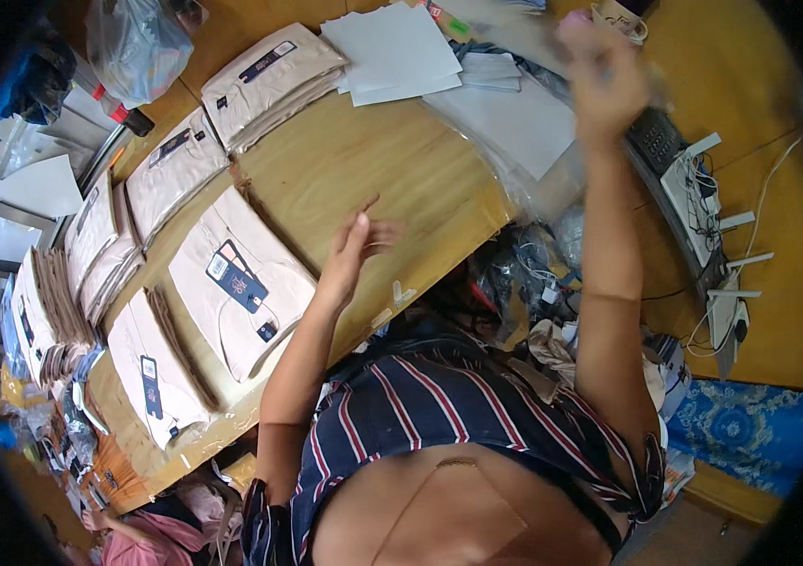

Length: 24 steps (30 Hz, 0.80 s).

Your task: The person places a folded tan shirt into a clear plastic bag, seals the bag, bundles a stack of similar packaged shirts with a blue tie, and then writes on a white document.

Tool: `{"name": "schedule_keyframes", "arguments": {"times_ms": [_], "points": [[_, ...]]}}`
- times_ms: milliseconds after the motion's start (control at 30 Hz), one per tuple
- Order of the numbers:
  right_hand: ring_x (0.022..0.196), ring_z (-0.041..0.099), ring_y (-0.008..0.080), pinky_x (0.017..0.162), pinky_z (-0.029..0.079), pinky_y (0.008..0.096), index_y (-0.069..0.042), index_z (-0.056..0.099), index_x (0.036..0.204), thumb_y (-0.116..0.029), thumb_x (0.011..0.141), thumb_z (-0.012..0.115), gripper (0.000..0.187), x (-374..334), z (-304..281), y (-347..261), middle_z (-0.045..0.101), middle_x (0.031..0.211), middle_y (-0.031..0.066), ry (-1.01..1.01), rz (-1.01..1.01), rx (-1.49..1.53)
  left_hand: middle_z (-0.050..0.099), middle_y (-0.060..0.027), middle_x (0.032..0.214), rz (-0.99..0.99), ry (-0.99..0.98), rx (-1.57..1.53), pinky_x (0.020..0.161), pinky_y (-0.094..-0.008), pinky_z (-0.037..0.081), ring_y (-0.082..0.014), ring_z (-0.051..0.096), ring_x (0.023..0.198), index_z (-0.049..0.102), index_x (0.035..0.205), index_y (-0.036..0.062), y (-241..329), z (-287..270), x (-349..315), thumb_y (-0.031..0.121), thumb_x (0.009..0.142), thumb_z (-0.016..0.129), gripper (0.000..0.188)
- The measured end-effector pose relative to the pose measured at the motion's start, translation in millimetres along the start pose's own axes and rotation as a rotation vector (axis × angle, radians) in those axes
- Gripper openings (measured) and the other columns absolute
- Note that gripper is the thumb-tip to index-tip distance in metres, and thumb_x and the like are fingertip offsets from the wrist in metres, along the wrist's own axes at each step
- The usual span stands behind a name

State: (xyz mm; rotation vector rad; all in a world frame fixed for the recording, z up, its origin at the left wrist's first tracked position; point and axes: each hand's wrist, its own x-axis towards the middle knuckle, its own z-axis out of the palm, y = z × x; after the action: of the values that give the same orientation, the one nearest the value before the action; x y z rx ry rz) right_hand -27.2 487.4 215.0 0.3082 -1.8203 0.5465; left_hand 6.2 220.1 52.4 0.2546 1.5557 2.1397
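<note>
My left hand (360, 238) hovers over the wooden table (345, 165), holding nothing, its fingers apart and slightly blurred. Just left of it lies a folded pale beige garment (243, 283) with a dark blue hang tag (238, 277). Raised at the far right, my right hand (609, 90) is smeared by motion, so its grip cannot be made out. A small pink thing (575, 24) shows by its blurred fingertips; whether it is held is unclear. Close beyond that hand stands a cup (620, 19). A clear plastic bag with white sheets (514, 127) lies to its left.
Stacks of folded beige garments (269, 80) line the table's far and left sides. White paper sheets (397, 52) lie at the back. On the right are a telephone (656, 140) and white devices with antennas and cables (703, 203). Another person's pink sleeve (142, 545) shows at lower left.
</note>
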Motion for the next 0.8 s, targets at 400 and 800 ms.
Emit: {"name": "schedule_keyframes", "arguments": {"times_ms": [400,800], "points": [[0.077,0.053,0.0222,0.071,0.043,0.0354,-0.01,0.06,0.09,-0.012,0.069,0.056,0.022,-236,24,-110,0.056,0.082,0.0066,-0.815,-0.007,0.289,0.033,-0.0223,0.118,0.267,0.503,0.784,0.069,-0.0357,0.043,-0.0311,0.051,0.09,0.029,0.125,0.0141,-41,-37,43,-0.005,0.067,0.053,0.066],[0.101,0.044,0.0273,0.087,0.034,0.0334,-0.007,0.051,0.106,-0.004,0.07,0.056,0.037,-204,34,19,0.048,0.11,0.0114,-0.96,0.487,0.346,0.043,-0.0095,0.118,0.689,-0.204,1.478,0.094,-0.0469,0.023,-0.0285,0.03,0.116,0.05,0.105,0.0098,-65,-2,104,0.024,0.073,0.053,0.035]]}}
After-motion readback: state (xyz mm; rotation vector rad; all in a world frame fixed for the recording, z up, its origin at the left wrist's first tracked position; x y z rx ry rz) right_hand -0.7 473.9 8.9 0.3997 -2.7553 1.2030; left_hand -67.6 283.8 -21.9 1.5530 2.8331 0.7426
